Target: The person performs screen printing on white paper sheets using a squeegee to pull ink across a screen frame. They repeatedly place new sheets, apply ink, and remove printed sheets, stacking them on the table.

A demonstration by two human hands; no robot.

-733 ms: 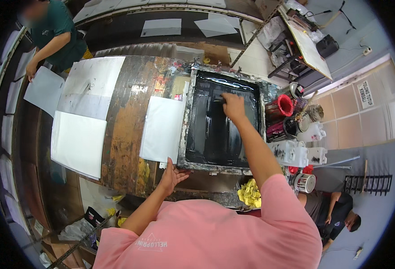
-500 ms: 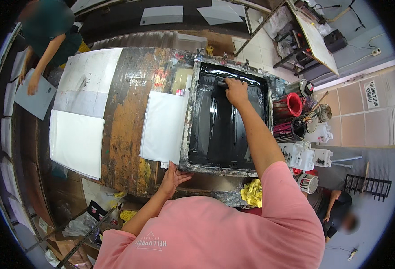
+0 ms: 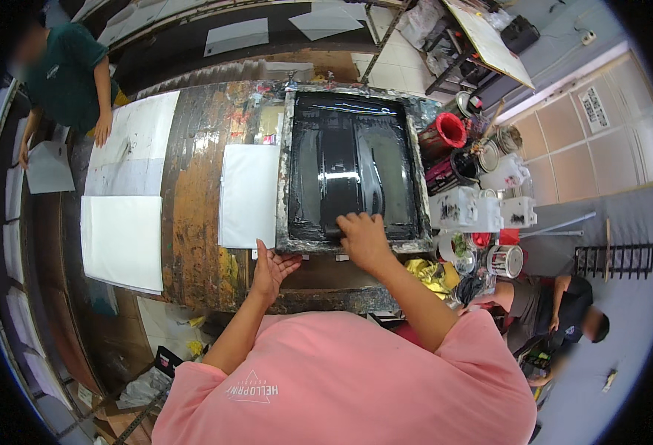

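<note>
By the desk's [image 3: 193, 185] near left corner, white paper stack [image 3: 121, 241]; at screen frame's [image 3: 286, 170] near left corner, left hand [image 3: 268, 271], fingers apart. Inside frame, black ink [image 3: 338, 144]; at its near edge, right hand [image 3: 366, 241] curled, cannot tell whether gripping. Beyond, red-stained bucket [image 3: 430, 141], white jugs [image 3: 454, 208], contents unclear.

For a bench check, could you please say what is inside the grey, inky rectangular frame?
The frame holds glossy black ink; the right hand overlaps its near edge; whatever both cover is hidden.

White lettering [image 3: 263, 391] on the pink shirt [image 3: 371, 371], black lettering [image 3: 595, 110] on a white sign [image 3: 585, 95]
</note>
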